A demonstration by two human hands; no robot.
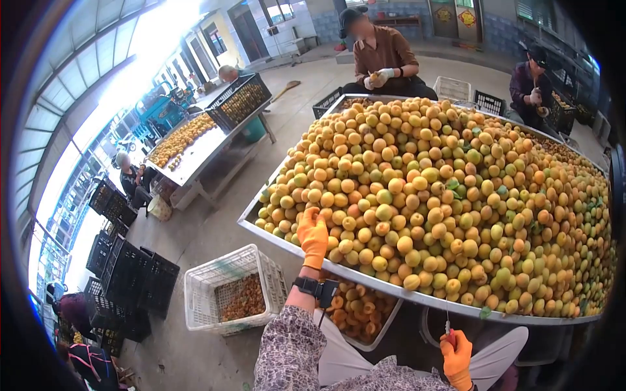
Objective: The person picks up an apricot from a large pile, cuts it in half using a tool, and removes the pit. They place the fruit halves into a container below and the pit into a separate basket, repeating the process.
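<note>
A large heap of yellow-orange apricots (417, 195) fills the metal-rimmed table (417, 291) in front of me. My left hand (313, 236), in an orange glove, lies at the heap's near left edge. Its fingers curl over an apricot there, and the glove mostly hides that fruit. Low at the right, my right hand (458, 360), also gloved in orange, is closed around the red handle of a small knife (448, 326). The thin metal blade points up toward the table rim. Below the rim, a tub of opened apricots (358, 313) stands by my legs.
A white crate (228, 283) with brownish pieces inside stands on the floor to the left. Black crates (137, 280) are stacked farther left. Across the heap sits a person in brown (385, 58), another person (531, 88) at the right. Behind left is a second fruit table (202, 150).
</note>
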